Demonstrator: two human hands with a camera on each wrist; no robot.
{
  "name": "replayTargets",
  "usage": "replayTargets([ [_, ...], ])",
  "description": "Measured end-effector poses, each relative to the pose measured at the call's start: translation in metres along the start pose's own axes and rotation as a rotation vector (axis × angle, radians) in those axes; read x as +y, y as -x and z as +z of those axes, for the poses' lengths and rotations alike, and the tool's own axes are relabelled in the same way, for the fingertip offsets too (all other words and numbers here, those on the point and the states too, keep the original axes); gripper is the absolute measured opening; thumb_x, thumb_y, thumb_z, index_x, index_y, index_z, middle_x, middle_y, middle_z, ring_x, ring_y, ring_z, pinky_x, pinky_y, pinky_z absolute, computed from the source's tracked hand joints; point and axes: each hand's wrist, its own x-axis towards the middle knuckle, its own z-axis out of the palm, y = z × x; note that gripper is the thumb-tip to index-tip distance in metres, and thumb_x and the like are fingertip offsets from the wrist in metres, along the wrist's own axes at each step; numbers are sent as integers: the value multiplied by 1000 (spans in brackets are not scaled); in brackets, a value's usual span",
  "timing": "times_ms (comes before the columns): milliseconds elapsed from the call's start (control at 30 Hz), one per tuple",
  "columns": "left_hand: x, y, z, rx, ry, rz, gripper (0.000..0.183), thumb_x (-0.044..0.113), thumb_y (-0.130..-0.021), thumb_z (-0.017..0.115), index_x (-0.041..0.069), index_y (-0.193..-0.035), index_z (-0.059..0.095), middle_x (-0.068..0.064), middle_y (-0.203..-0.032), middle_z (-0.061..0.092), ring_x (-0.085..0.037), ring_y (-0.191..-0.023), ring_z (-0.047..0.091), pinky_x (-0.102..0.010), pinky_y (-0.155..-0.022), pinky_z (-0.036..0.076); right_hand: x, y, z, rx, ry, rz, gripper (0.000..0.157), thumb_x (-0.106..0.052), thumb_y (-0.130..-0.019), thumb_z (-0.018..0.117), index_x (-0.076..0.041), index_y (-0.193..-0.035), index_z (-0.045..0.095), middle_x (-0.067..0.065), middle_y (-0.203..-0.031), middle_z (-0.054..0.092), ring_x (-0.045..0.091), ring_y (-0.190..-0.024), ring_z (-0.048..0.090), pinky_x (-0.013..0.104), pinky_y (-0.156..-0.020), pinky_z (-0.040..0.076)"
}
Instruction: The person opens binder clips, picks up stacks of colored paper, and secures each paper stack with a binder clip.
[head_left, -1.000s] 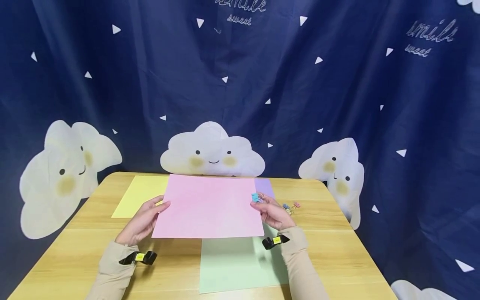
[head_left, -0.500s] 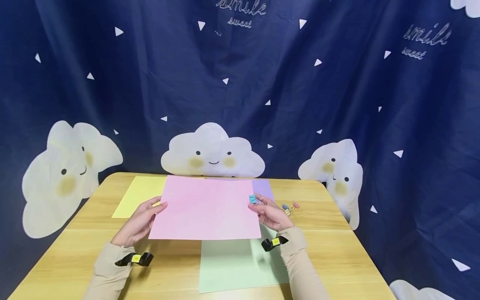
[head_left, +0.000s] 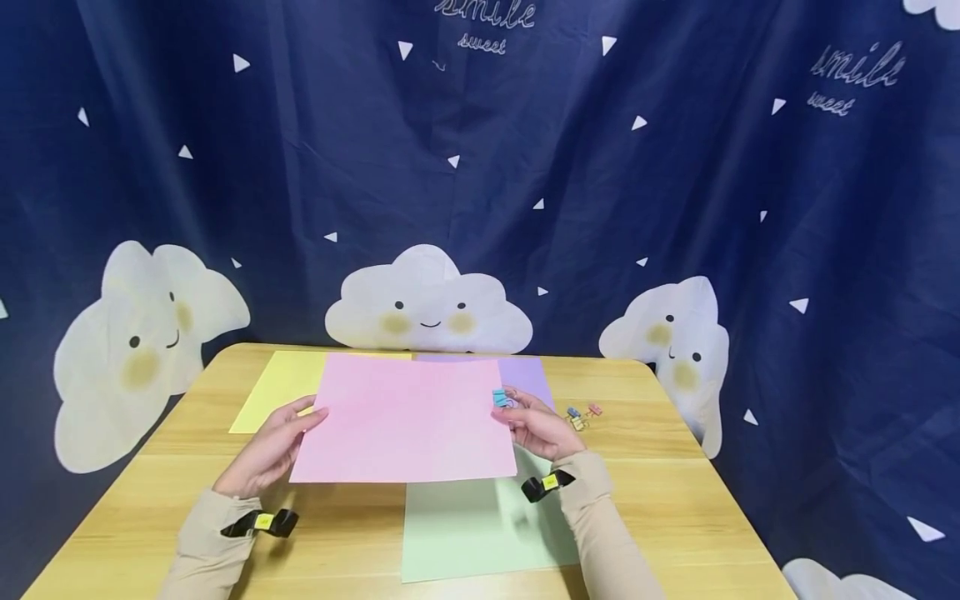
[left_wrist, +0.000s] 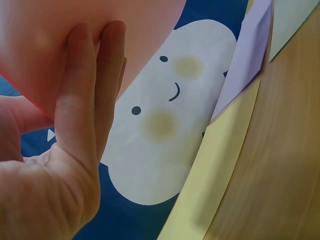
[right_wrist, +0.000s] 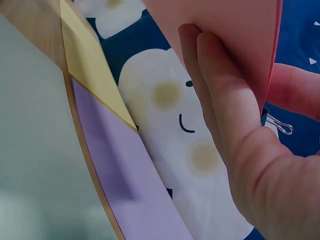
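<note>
Compared with the earlier frames, the pink sheet [head_left: 405, 421] has shifted slightly toward the person's left, with both hands moving along with it and more of the purple sheet [head_left: 531, 385] showing at its right. Step in hand, as judged: supporting and positioning the pink sheet, with a blue clip [head_left: 498, 397] at its right edge. Left hand [head_left: 273, 446] pinches the left edge, thumb in front and fingers extended behind; right hand [head_left: 542, 429] pinches the right edge just below the clip. Next move, in this inspector's judgement, calls for an even grip on both sides, so that the sheet neither bows nor twists at the clipped edge. Location: the pink sheet is raised above the surface [head_left: 675, 517], in front of the purple sheet and a yellow sheet [head_left: 270, 387], and overlaps the view of a green sheet [head_left: 472, 533] lying nearer the person. Condition: smooth, plain, nearly flat, with no crease noted. The clip appears fastened on the edge, its wire handle pointing outward, though the fingers partly hide it; whether it bites one layer or several cannot be told. Loose clips [head_left: 578, 423] lie beyond the right hand.
</note>
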Motion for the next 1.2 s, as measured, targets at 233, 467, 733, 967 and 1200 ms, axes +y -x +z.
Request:
replayTargets([
  [233, -1, 4, -6, -20, 14, 13, 59, 16, -109, 52, -7, -151, 19, 11, -83, 70, 6, -63, 66, -8, -54, 55, 2, -2, 3, -30, 5, -3, 56, 9, -104, 44, -1, -155, 21, -2, -103, 72, 6, -91, 74, 25, -82, 64],
  [467, -1, 8, -12, -48, 48, 33, 49, 13, -110, 50, -2, -148, 24, 9, -88, 73, 3, -71, 70, -11, -61, 58, 5, -4, 6, -40, 0, 12, 47, 9, -104, 44, -6, -146, 30, -2, -101, 74, 7, -88, 74, 24, -80, 64],
  [733, 0, 14, -17, -43, 50, 10, 29, 16, -110, 50, 10, -136, 40, 6, -94, 77, -6, -81, 76, -23, -70, 65, 6, -4, 12, -39, -3, 22, 60, 10, -103, 43, -1, -156, 18, -1, -103, 73, 6, -88, 73, 24, -81, 63],
  [967, 1, 19, -19, -10, 21, 22, 77, 15, -110, 50, -11, -159, -3, 11, -96, 71, 5, -81, 70, -11, -71, 60, 4, -3, 17, -61, -8, 33, 63, 11, -103, 42, -1, -158, 14, -1, -103, 74, 2, -78, 70, 24, -81, 64],
  [1200, 0, 24, -24, -4, 19, 16, 80, 15, -110, 50, -11, -159, -9, 12, -95, 72, 5, -81, 70, -12, -71, 60, 5, -3, 22, -67, 11, 42, 66, 10, -103, 43, -2, -160, 13, 0, -105, 72, 3, -80, 70, 25, -81, 64],
])
